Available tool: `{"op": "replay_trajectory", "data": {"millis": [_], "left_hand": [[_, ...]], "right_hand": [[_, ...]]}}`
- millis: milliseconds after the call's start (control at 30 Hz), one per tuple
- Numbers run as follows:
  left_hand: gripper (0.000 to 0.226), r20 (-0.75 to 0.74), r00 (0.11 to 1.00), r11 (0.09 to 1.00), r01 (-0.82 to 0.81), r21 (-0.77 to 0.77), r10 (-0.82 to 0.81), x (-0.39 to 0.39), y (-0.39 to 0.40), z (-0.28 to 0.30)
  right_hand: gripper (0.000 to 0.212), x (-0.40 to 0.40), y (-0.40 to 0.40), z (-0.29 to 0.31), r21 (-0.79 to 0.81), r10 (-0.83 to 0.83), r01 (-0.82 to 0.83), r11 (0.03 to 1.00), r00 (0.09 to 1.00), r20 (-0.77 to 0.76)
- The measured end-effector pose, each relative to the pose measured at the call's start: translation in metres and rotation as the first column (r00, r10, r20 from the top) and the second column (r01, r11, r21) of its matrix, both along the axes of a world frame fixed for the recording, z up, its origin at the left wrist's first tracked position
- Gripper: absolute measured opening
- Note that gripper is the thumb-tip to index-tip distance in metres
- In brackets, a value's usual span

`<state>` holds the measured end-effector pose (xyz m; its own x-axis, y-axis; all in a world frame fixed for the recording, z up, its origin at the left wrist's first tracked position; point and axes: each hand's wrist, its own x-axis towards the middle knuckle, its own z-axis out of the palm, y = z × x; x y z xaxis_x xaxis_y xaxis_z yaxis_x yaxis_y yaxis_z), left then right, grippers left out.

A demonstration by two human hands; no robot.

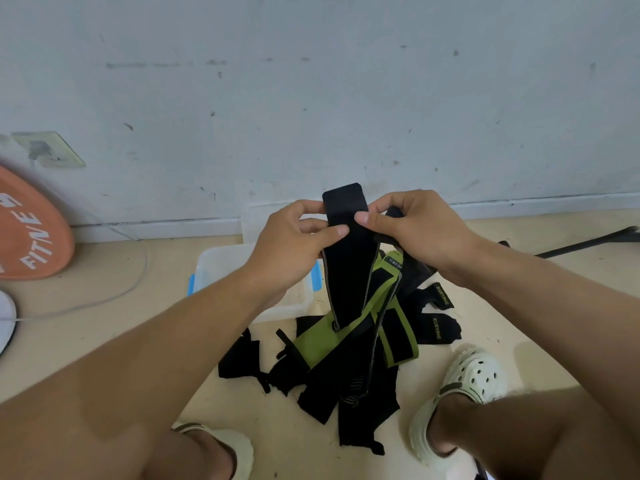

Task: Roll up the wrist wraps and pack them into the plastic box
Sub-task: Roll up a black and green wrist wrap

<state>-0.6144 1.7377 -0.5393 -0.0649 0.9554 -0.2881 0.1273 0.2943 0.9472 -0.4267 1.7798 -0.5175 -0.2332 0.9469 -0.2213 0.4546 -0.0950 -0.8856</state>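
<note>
A black wrist wrap [348,268] hangs between the two hands with its long axis close to vertical. Its squared upper end stands just above the fingers, pointing up toward the wall, and the band runs down and a little toward the person, its lower end meeting the heap below the hands. The left hand [294,244] pinches the wrap's left edge near the top, thumb laid across the front face and fingers curled behind. The right hand [412,230] pinches the right edge at the same height, thumb tip on the front face just beside the left thumb; its curled fingers also hold a second dark strip that drops away to the right of the band.

Directly beneath the hands lies a pile of wrist wraps [346,362] on the floor, black ones tangled with a green and black wrap [391,327] that slants up toward the right hand. Two black ends with yellow lettering lie to the right of the pile, below the right wrist.

Behind and below the left hand sits the plastic box [221,268], translucent white with blue clips, partly hidden by the left wrist and touching or very near the pile's far edge.

Below the right forearm is a pale clog [464,386] on one foot; another clog [228,448] shows under the left forearm. Well to the left of the left arm an orange disc [31,230] leans at the wall.
</note>
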Motion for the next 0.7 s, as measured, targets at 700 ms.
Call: {"op": "replay_trajectory", "data": {"millis": [700], "left_hand": [[0.029, -0.179, 0.980, 0.991, 0.100, 0.093, -0.082, 0.026, -0.019, 0.006]], "right_hand": [[0.010, -0.017, -0.003, -0.010, 0.000, -0.239, 0.245, 0.969, 0.946, -0.218]]}}
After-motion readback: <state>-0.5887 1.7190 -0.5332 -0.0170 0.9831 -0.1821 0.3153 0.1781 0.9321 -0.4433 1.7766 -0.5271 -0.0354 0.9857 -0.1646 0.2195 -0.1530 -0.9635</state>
